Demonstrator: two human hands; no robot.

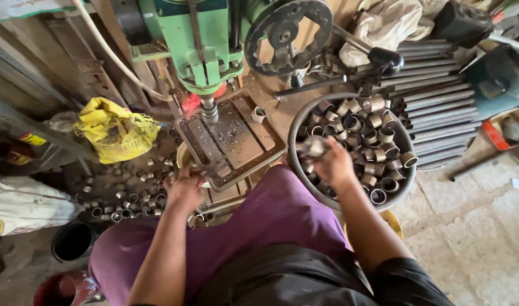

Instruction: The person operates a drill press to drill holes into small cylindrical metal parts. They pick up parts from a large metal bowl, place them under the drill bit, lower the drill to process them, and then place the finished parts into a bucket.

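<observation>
The right hand (334, 164), just right of centre, is closed around a short metal ring (315, 146), held at the left rim of a round basin (408, 184). The basin, centre right, is full of similar metal rings, and the held ring sits just above those at its left edge. The left hand (184, 186), left of centre, rests at the near left corner of the drill table (237, 139); its fingers are curled, but whether they grip anything cannot be told. The slotted table, strewn with metal chips, lies in the upper middle under the spindle of a green drill press (194, 42), and one ring (259, 114) stands alone on its far right corner. The press's black handwheel (288, 35) is at the top centre. More rings (129, 198) lie scattered on the floor at left, below a yellow bag (116, 129). A stack of metal pipes (438, 107) fills the upper right. Purple trousers (259, 218) cover the person's lap in the lower middle.
</observation>
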